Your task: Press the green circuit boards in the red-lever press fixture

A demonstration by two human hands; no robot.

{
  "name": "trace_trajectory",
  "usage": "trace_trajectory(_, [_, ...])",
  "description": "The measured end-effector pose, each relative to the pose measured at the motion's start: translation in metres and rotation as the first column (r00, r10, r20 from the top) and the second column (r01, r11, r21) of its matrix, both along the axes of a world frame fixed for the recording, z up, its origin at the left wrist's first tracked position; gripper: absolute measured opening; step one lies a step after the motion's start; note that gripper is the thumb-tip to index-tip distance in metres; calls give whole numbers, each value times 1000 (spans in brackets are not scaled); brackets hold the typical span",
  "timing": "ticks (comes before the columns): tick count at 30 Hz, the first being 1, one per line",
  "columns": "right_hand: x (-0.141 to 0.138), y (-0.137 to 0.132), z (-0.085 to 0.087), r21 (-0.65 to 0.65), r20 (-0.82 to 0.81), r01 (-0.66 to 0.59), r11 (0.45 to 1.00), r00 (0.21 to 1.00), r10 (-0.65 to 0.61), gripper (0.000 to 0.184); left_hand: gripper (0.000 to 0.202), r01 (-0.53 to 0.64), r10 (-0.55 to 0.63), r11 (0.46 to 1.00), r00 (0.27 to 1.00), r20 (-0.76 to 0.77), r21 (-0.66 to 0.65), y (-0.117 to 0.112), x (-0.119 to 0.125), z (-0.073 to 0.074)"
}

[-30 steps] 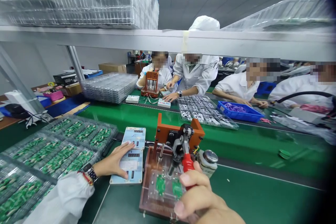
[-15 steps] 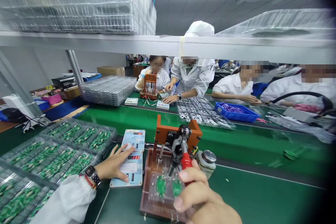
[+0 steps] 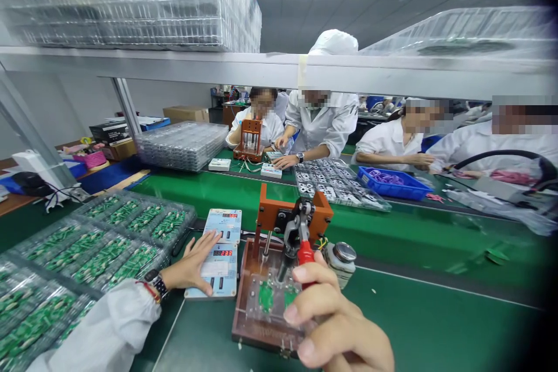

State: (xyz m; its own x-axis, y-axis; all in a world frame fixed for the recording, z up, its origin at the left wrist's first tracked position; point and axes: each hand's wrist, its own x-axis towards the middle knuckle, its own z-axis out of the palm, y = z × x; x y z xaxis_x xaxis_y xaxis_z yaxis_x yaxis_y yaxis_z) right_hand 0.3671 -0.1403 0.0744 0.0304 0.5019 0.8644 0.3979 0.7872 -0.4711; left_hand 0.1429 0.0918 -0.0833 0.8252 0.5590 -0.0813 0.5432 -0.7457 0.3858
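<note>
My right hand [image 3: 344, 317] is closed around the red handle [image 3: 306, 254] of a toggle clamp on a test fixture with a wooden base [image 3: 248, 325] and an orange upper frame [image 3: 270, 209]. Under the clamp, green circuit boards [image 3: 265, 296] sit in a clear plate; my fingers partly cover the one on the right. To the left, my left hand [image 3: 192, 267] lies with spread fingers over two light-blue display boxes. Its fingertips reach the far box [image 3: 223, 220], and its thumb rests on the near box [image 3: 229, 273], whose red digits are lit.
Clear trays [image 3: 100, 250] full of green boards spread on the left. A jar with a metal lid [image 3: 343, 257] stands just behind the fixture. Across the green bench are a blue bin [image 3: 392, 186], a tray of black-and-white parts [image 3: 326, 180] and several co-workers. A shelf [image 3: 174, 67] crosses overhead.
The view has shifted slightly, so the fixture and bench sit a little higher in the picture. My right hand stays on the red handle, and my left hand stays over the display boxes.
</note>
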Motion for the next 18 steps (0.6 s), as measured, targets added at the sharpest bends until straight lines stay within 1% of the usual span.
trace_trajectory(3, [0, 1, 1, 12, -6, -3, 1000, 1000, 3, 25, 126, -4, 4, 1000, 1000, -11, -19, 0, 0, 2])
trace_trajectory(6, [-1, 1, 2, 35, -9, -5, 999, 1000, 5, 23, 120, 1, -2, 1000, 1000, -19, -18, 1, -1, 2])
trace_trajectory(9, [-2, 1, 2, 23, -10, 12, 1000, 1000, -11, 23, 116, 15, -15, 1000, 1000, -23, -4, 2, 0, 1])
trace_trajectory(14, [-2, 1, 0, 17, -19, 15, 1000, 1000, -14, 24, 115, 11, -12, 1000, 999, -33, -3, 3, -1, -1])
trace_trajectory(18, [-1, 2, 1, 29, -9, 3, 1000, 1000, -3, 25, 114, 27, -27, 1000, 1000, 3, -6, 5, -2, -5])
